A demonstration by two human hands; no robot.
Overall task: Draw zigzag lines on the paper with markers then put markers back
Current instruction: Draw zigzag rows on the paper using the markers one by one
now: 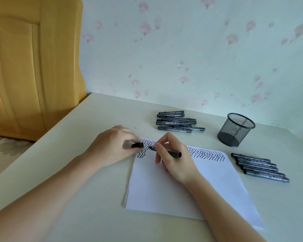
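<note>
A white sheet of paper [173,189] lies on the pale cream desk [77,172], atop what looks like a thin stack of further sheets; a band of black zigzag lines [206,153] runs along its far edge. The right hand [173,159] hovers over the upper middle of the paper, its fingers [158,149] curled round a black marker pen [166,151] that lies nearly level, tip pointing left; this hand hides the middle stretch of the zigzag band. The left hand [114,145] rests at the paper's far left corner, its fingers pinching a small black marker cap [137,145], just apart from the marker's tip; it covers part of that corner.

Beyond the paper, near the wall, a loose pile of grey-black markers [177,122] lies on the desk; to the right of the paper, just beside its edge, a second row of grey-black markers [259,167] lies side by side. A round black wire-mesh pen holder [234,131] stands upright between the two groups, towards the back right; I cannot tell whether anything is inside it.

Behind the desk rises pale wallpaper with pink flowers [199,49]; to the left stands a yellow wooden panel [33,58], perhaps a headboard or door.
</note>
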